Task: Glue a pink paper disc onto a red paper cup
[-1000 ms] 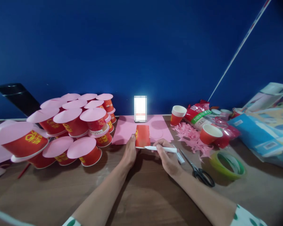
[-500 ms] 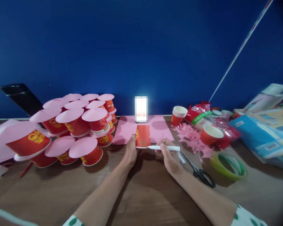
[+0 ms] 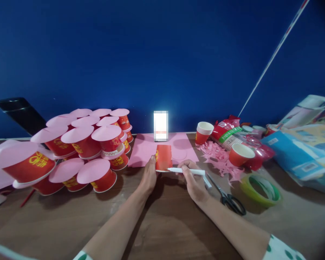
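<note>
A red paper cup [image 3: 164, 156] stands upside down on a pink paper sheet [image 3: 143, 150] at the middle of the wooden table. My left hand [image 3: 149, 175] presses against the cup's left side, fingers closed around it. My right hand [image 3: 193, 182] pinches a white pen [image 3: 186, 171] that lies nearly level, its tip at the cup's lower right rim.
Several red cups topped with pink paper discs [image 3: 78, 148] pile up at the left. A bright phone [image 3: 160, 125] leans on the blue wall. To the right lie scissors [image 3: 229, 198], a green tape roll [image 3: 260, 189], pink scraps [image 3: 219, 159], a cup stack [image 3: 204, 132], one cup [image 3: 241, 154] and packages [image 3: 295, 155].
The pen tip has edged slightly along the cup's lower rim; both hands and the cup otherwise stay in place.
</note>
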`<action>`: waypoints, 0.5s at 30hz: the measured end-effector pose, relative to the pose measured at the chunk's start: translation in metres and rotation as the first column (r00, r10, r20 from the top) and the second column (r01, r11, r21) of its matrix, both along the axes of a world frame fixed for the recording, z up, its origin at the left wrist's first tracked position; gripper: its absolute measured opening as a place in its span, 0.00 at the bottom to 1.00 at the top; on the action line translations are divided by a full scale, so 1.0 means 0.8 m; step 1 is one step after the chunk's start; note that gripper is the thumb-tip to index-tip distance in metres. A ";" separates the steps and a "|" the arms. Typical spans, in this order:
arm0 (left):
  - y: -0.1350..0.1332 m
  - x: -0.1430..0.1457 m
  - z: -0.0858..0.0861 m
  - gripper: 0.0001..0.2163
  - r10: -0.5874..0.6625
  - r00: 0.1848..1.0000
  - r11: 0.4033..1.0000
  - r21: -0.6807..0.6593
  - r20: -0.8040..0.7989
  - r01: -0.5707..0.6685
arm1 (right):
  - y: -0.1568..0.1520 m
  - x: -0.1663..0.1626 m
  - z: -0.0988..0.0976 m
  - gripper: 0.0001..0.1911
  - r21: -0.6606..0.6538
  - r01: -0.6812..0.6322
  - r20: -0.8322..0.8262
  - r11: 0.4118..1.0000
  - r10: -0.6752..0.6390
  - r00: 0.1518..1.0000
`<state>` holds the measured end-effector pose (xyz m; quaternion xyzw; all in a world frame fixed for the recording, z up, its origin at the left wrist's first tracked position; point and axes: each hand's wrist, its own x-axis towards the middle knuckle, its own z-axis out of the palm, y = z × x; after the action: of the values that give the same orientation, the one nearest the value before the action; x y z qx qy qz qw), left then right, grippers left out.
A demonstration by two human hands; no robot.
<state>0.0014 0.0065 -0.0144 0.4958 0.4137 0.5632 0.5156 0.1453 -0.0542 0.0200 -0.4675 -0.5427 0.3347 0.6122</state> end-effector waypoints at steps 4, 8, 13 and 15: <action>-0.002 -0.001 0.004 0.23 0.005 0.999 1.000 -0.010 -0.040 -0.005 | -0.001 -0.001 0.004 0.10 0.001 -0.010 0.021 1.000 0.010 1.000; -0.003 -0.002 0.005 0.23 0.005 0.998 1.000 0.008 -0.057 -0.005 | -0.003 -0.001 0.004 0.10 0.008 -0.033 0.062 0.999 0.032 0.998; -0.002 0.000 0.002 0.24 0.002 0.999 1.000 -0.017 -0.039 -0.002 | -0.001 0.000 -0.002 0.11 -0.013 -0.020 0.025 1.000 0.020 0.999; -0.002 0.001 0.002 0.25 0.004 1.000 1.000 -0.025 -0.011 -0.004 | 0.001 0.002 -0.004 0.12 -0.007 0.012 0.005 1.000 -0.012 1.000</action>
<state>0.0022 0.0050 -0.0127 0.4916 0.4244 0.5565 0.5182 0.1467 -0.0535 0.0169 -0.4738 -0.5403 0.3317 0.6112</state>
